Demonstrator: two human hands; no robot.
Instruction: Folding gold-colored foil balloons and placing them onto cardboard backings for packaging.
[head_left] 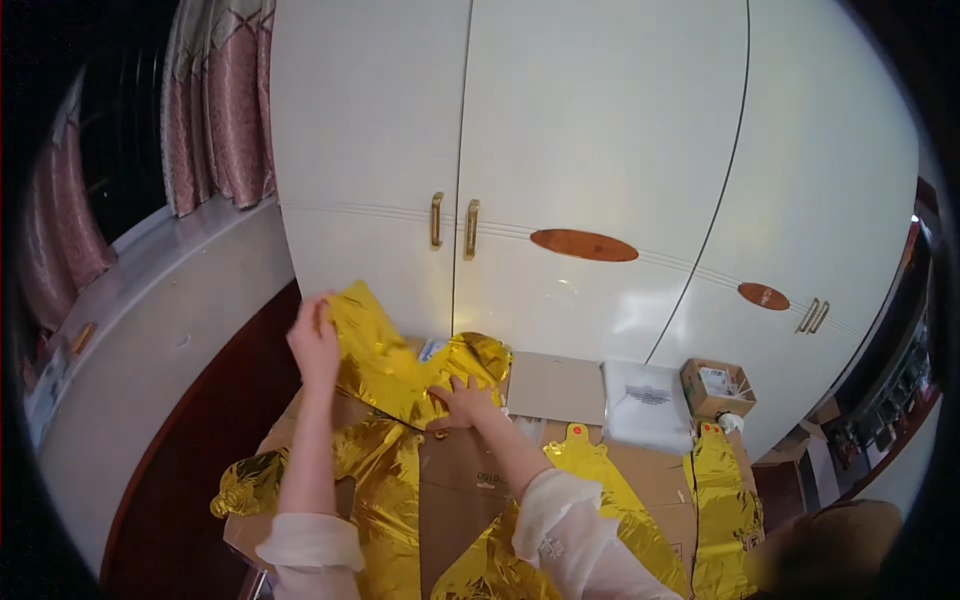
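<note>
A flat, shiny gold foil balloon (372,345) is lifted at its far left end, where my left hand (315,345) is closed on the edge. My right hand (465,403) lies on the same foil further right, fingers spread over it. Below my hands, a second gold foil balloon (390,490) is laid flat on brown cardboard (460,465). To the right of my right forearm is a long gold foil balloon (610,490) with a small red dot at its tip. Another gold foil balloon (722,510) lies at the far right.
Along the back lie a grey board (560,385), a white plastic packet (643,405) and a small open cardboard box (715,390) with papers inside. White cabinet doors (600,120) rise right behind. A curved ledge (170,300) and pink curtains (235,110) are on the left.
</note>
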